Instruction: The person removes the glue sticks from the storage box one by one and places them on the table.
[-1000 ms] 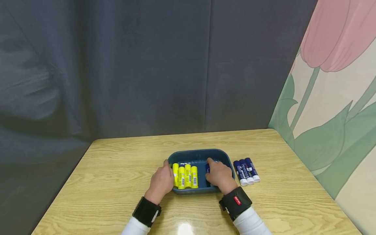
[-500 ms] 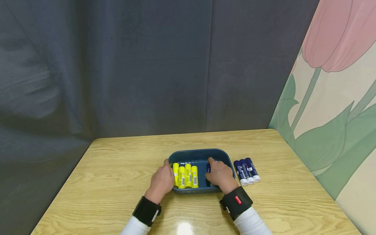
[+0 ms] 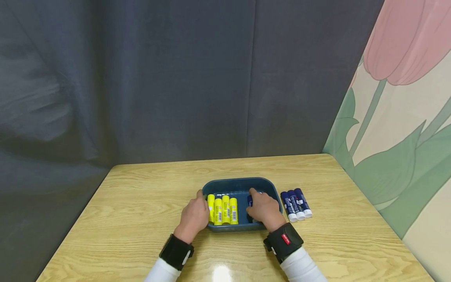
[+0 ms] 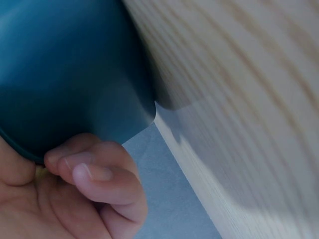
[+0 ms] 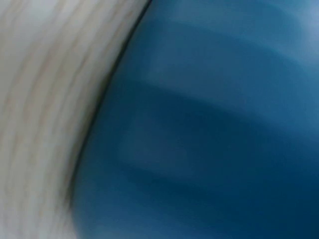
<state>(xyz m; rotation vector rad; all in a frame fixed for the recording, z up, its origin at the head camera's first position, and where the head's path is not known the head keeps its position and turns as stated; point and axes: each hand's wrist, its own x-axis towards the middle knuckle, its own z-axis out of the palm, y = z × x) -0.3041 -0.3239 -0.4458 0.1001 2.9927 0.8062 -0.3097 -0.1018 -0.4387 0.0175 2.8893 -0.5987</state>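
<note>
A dark blue-green tray (image 3: 234,228) stands on the table. My left hand (image 3: 195,215) grips its left rim; in the left wrist view, the curled fingers (image 4: 112,181) lie against the tray's outer wall (image 4: 75,74). Several yellow glue sticks (image 3: 226,210) lie side by side in the tray's left part. Inside the right part, my right hand (image 3: 263,208) holds a dark blue glue stick (image 3: 249,201), mostly hidden under the fingers. The right wrist view has only the tray's blurred outer wall (image 5: 199,124) and wood, no hand.
Three dark blue glue sticks with white ends (image 3: 296,205) lie together on the wooden table (image 3: 148,203), just right of the tray. A dark curtain (image 3: 183,86) hangs behind the table. A wall with a painted tulip (image 3: 398,43) rises along the right.
</note>
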